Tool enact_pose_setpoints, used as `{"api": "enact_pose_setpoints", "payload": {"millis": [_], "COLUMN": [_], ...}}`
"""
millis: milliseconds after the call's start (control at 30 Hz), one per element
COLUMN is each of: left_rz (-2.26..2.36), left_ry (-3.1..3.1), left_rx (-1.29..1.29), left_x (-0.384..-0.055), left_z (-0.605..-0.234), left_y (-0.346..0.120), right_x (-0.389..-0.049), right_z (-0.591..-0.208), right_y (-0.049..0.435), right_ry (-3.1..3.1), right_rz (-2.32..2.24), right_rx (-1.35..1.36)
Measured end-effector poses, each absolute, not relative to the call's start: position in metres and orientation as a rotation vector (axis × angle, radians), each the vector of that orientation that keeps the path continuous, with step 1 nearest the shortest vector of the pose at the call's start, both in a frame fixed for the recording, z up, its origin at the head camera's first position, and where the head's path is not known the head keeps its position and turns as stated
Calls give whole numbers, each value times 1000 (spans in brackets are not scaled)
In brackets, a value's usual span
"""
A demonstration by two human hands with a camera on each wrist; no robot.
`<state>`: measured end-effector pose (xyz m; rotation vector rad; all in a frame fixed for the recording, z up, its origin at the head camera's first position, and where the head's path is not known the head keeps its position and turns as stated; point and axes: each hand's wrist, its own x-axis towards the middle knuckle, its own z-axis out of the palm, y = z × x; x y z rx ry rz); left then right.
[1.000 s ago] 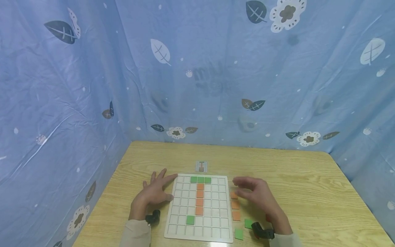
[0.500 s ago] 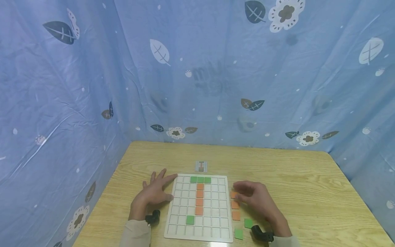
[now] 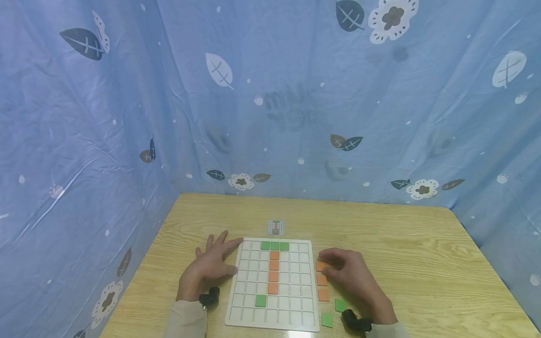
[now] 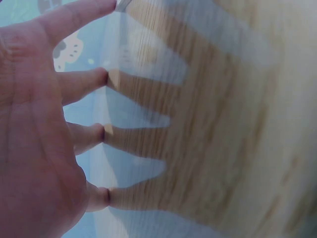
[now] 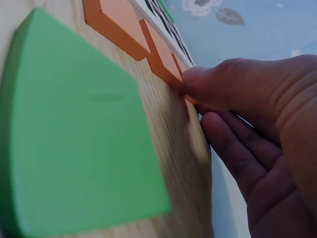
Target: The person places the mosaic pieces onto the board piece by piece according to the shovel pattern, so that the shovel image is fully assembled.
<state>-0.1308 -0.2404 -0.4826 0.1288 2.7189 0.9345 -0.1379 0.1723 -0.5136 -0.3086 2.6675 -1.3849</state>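
My left hand [image 3: 211, 263] lies spread beside the white grid board [image 3: 248, 314], index fingertip and thumb at its left edge. In the left wrist view its fingertips rest on the wooden table. My right hand [image 3: 351, 270] is at the board's right side, thumb and fingers curled about the farthest orange tile [image 3: 320, 265]. In the right wrist view the thumb [image 5: 198, 82] presses against that tile. Two more orange tiles lie nearer in the same column, the middle one [image 3: 322, 280] close below the thumb. Green tiles [image 3: 275, 246] and a column of orange tiles [image 3: 274, 265] fill cells on the board.
A small pattern card [image 3: 276, 227] lies behind the board. Two loose green tiles, one of them [image 3: 327, 320] nearer the front, lie right of the board by the right wrist camera [image 3: 355, 321]. A blue patterned curtain [image 3: 270, 141] surrounds the table.
The right hand has come down a little toward the farthest orange tile, and its thumb and fingers have closed in about it. The left hand has stayed in place.
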Motion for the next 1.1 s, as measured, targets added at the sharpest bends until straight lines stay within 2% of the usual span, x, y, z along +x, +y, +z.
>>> {"api": "enact_pose_setpoints", "payload": {"millis": [367,1100], "left_rz": [934,931], "left_ry": [2720,2725], "left_rx": [130,113], "left_x": [-131,-130], "left_z": [-483,-483], "left_y": [-240,-239], "right_x": [-138,-138], "right_z": [-517,-516], "right_y": [177,176], "right_ry": [2716,2675], "right_rz": [-1313,-1344], "right_rx": [-435,-384]}}
